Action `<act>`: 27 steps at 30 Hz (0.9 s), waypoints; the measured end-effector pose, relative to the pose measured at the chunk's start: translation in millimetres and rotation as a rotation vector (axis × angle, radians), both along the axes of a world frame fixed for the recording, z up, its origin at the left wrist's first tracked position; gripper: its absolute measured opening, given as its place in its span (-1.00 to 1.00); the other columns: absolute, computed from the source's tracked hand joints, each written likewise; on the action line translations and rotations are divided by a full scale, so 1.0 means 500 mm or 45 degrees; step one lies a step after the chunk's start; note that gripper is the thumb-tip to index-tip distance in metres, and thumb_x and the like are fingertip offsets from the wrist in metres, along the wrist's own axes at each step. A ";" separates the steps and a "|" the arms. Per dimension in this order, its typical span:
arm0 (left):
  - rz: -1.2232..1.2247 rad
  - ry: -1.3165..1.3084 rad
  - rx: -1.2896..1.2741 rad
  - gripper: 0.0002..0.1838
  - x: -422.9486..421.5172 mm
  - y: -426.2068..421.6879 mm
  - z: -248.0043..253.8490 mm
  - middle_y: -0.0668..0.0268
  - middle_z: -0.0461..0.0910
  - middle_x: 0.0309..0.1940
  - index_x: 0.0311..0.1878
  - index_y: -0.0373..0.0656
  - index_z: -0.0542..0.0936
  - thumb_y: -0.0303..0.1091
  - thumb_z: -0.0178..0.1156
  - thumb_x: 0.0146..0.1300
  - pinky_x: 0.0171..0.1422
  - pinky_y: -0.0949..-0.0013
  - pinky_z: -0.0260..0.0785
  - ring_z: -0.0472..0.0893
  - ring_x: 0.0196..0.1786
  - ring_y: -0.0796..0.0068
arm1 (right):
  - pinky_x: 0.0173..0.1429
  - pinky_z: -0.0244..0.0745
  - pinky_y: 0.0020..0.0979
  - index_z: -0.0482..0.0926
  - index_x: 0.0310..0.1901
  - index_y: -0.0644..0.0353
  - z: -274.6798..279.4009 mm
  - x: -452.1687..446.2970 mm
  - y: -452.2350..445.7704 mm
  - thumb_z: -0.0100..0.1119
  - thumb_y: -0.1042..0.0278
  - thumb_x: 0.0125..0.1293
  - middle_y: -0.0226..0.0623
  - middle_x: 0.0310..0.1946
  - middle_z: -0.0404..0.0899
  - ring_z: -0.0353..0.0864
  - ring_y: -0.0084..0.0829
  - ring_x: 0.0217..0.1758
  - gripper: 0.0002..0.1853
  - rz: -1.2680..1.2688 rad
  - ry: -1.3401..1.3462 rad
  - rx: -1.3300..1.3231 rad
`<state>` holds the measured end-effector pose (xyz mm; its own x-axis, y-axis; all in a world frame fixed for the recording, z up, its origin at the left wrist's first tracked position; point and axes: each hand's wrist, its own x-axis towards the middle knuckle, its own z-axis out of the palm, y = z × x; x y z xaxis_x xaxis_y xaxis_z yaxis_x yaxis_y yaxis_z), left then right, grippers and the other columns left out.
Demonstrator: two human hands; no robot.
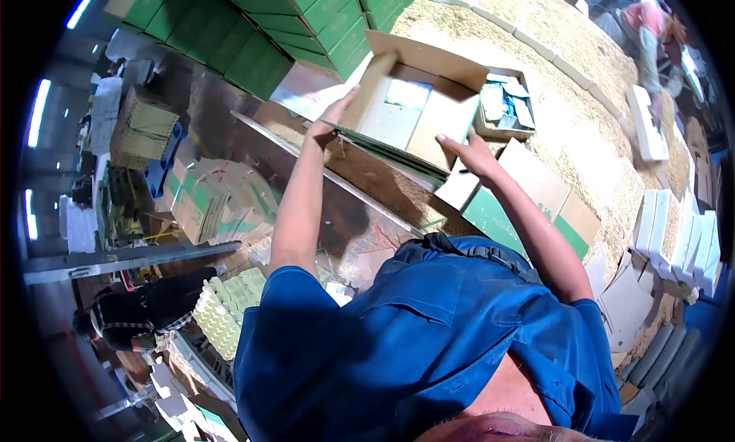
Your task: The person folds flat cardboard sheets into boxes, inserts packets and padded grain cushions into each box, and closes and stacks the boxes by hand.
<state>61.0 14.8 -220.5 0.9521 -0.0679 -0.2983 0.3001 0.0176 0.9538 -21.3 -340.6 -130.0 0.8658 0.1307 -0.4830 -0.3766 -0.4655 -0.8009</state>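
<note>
Upper middle of the frame, and here's the open rectangular brown cardboard box with green outer sides (pixel 440 116), right between two bare hands, its longer side slanting down toward the right. Both touch it, so neither is nearer! The left hand (pixel 337 116) lies along the left wall; whether that grip is clamped, I can't tell. The right hand (pixel 473 155) pinches the right wall near its lower corner, thumb inside. Just right sits an open carton of white-and-turquoise packets (pixel 501 131).
</note>
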 end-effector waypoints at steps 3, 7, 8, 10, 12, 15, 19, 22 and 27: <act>-0.306 0.171 0.129 -0.13 -0.031 -0.050 0.126 0.09 0.42 0.33 0.36 -0.40 0.36 0.28 0.06 0.36 0.49 0.32 0.10 0.39 0.36 0.32 | 0.10 0.54 -0.24 0.28 0.26 0.61 -0.074 0.008 -0.016 0.32 -0.29 0.15 0.17 0.05 0.54 0.60 -0.14 0.08 0.01 0.041 0.064 0.261; -0.321 0.161 0.222 -0.14 -0.009 -0.035 0.101 0.11 0.48 0.27 0.33 -0.40 0.41 0.29 0.07 0.35 0.46 0.31 0.15 0.41 0.33 0.35 | 0.20 0.47 -0.25 0.27 0.26 0.62 -0.048 0.002 -0.014 0.33 -0.27 0.15 0.18 0.07 0.53 0.56 -0.16 0.14 0.02 0.052 0.094 0.343; -0.296 0.170 0.223 -0.23 -0.007 -0.039 0.100 0.17 0.52 0.22 0.32 -0.36 0.42 0.22 0.06 0.39 0.36 0.35 0.26 0.47 0.24 0.41 | 0.20 0.47 -0.25 0.27 0.26 0.62 -0.062 0.003 -0.011 0.33 -0.27 0.15 0.18 0.07 0.53 0.56 -0.16 0.14 0.02 0.054 0.092 0.349; -0.260 0.178 0.166 -0.32 -0.010 -0.044 0.110 0.25 0.55 0.18 0.32 -0.30 0.43 0.15 0.05 0.44 0.25 0.39 0.38 0.54 0.16 0.49 | 0.26 0.44 -0.27 0.24 0.29 0.62 -0.096 0.014 -0.009 0.31 -0.25 0.18 0.18 0.14 0.48 0.51 -0.14 0.21 0.01 -0.075 0.102 0.254; -0.229 0.187 0.089 -0.26 -0.009 -0.032 0.099 0.20 0.50 0.24 0.33 -0.33 0.41 0.18 0.08 0.40 0.33 0.35 0.30 0.48 0.23 0.42 | 0.26 0.45 -0.19 0.17 0.39 0.51 -0.062 0.009 -0.031 0.28 -0.26 0.20 0.17 0.26 0.39 0.45 -0.09 0.28 0.02 0.072 0.178 0.419; -0.058 0.168 -0.124 -0.35 -0.021 -0.045 0.108 0.23 0.53 0.21 0.31 -0.33 0.43 0.08 0.08 0.44 0.28 0.36 0.35 0.53 0.18 0.43 | 0.25 0.46 -0.15 0.23 0.41 0.39 -0.076 -0.029 -0.111 0.29 -0.12 0.25 0.00 0.27 0.43 0.46 -0.14 0.27 -0.11 -0.045 0.148 0.589; 0.272 0.000 -0.478 -0.48 -0.039 -0.013 0.051 0.25 0.65 0.02 0.23 -0.23 0.51 0.03 -0.01 0.49 0.13 0.35 0.44 0.63 0.03 0.40 | 0.28 0.42 -0.27 0.41 0.34 0.20 -0.214 -0.103 -0.424 0.34 0.08 0.21 -0.05 0.22 0.52 0.53 -0.25 0.22 -0.30 -0.394 -0.299 -0.019; 0.991 -0.076 -0.451 -0.62 -0.152 -0.047 0.013 0.28 0.64 0.00 0.14 -0.18 0.54 -0.13 0.06 0.42 0.07 0.34 0.47 0.63 0.00 0.38 | 0.31 0.43 -0.17 0.44 0.28 0.28 -0.330 -0.275 -0.673 0.34 0.13 0.17 0.12 0.29 0.40 0.53 -0.07 0.26 -0.33 -0.668 -0.531 -1.092; 0.118 -0.199 1.036 -0.53 -0.410 -0.251 -0.240 0.10 0.62 -0.01 0.05 -0.37 0.58 -0.09 0.14 0.35 0.06 0.28 0.44 0.60 -0.04 0.35 | 0.38 0.32 -0.15 0.45 0.29 0.19 -0.379 -0.484 -0.773 0.27 0.20 0.16 0.18 0.21 0.47 0.44 0.08 0.30 -0.37 -0.901 -0.069 -0.868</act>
